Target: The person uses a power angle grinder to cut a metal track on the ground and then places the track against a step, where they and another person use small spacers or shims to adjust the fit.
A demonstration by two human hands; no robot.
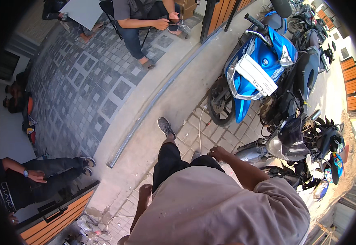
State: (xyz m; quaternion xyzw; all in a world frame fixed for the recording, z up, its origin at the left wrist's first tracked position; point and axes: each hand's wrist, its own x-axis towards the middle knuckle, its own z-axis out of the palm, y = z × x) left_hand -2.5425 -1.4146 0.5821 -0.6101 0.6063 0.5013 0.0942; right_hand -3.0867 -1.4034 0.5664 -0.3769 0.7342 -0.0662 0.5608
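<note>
Head view shows the right hand [218, 154] near centre, beside a thin white cable [200, 132]; left hand [145, 190] lower centre. Whether fingers hold anything, I cannot tell. Glossy blue scooter [264, 54] stands upper right.

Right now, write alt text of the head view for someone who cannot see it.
A person stands with left shoe forward, left hand back and right hand forward. Parked motorbikes, including a blue scooter, line the right. Across a floor rail, another person sits holding a dark device.
</note>
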